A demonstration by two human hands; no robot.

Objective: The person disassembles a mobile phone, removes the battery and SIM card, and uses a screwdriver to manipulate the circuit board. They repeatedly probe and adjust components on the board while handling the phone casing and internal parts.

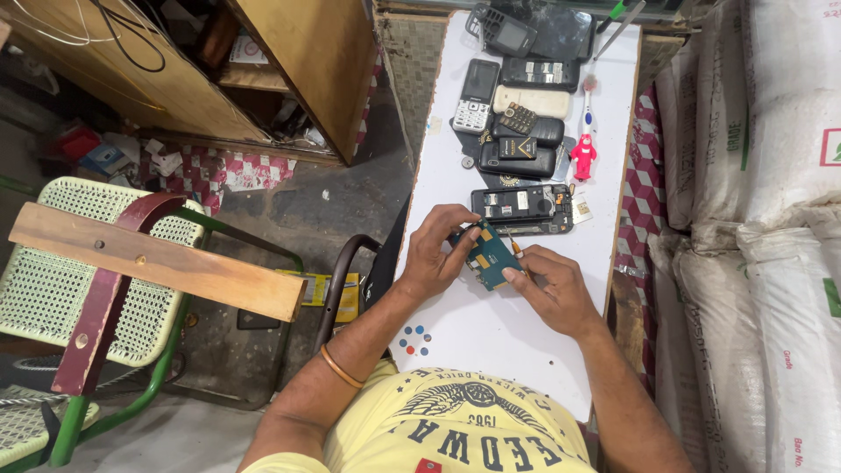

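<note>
Above the white desk (491,333), I am seeing the left hand (434,254) pinching the teal circuit board (491,256), while the right hand (552,289) is closing its fingers on a thin tool; a slip could gouge the board.
</note>
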